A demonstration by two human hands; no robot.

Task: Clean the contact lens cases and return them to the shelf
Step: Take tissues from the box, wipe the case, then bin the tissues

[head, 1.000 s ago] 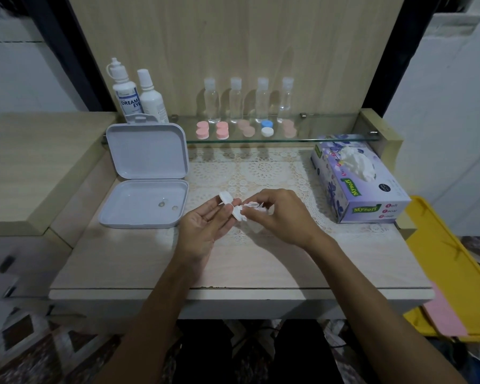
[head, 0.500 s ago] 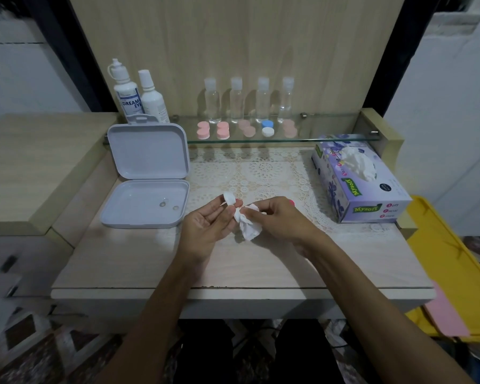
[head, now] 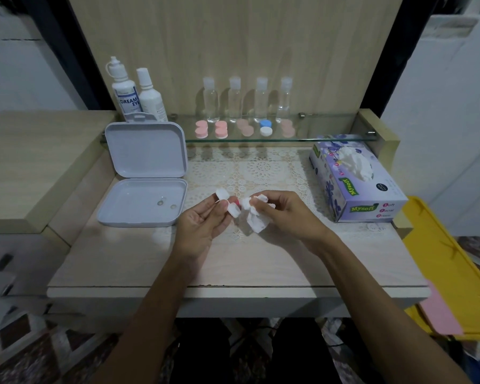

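So right now the left hand (head: 203,225) has a white contact lens case (head: 227,202) pinched at its fingertips, held up over the middle of the surface (head: 261,261). The right hand (head: 286,214) has its grip clenched round a crumpled tissue (head: 254,217), which sits right against the case's nearer cup, so this looks like the wipe-down step.

The other cases (head: 241,129) are lined up on the glass shelf (head: 316,128) at 12 o'clock, in front of four little clear bottles (head: 247,99). Most are pink, one is blue and white.

What could go wrong, in my opinion:
- The case is tiny and only held by the fingertips. A hard push from the tissue could pop it out, and it'd bounce off the front edge onto the floor.
- Putting it back means reaching in among those bottles. A sleeve or knuckle could knock one over.
- The open plastic box (head: 144,184) at 10 o'clock has something like droplets or lenses in the tray, so a dropped case landing there wouldn't be great.

Hard to tell:
- There's a bit of red or pink between the two hands, could be a cap, can't say.
- Whether the case's caps are on or off, the tissue hides it.
- Tissue box (head: 355,178) at 2 o'clock is clear, but the yellow thing (head: 438,253) on the right is cut off.
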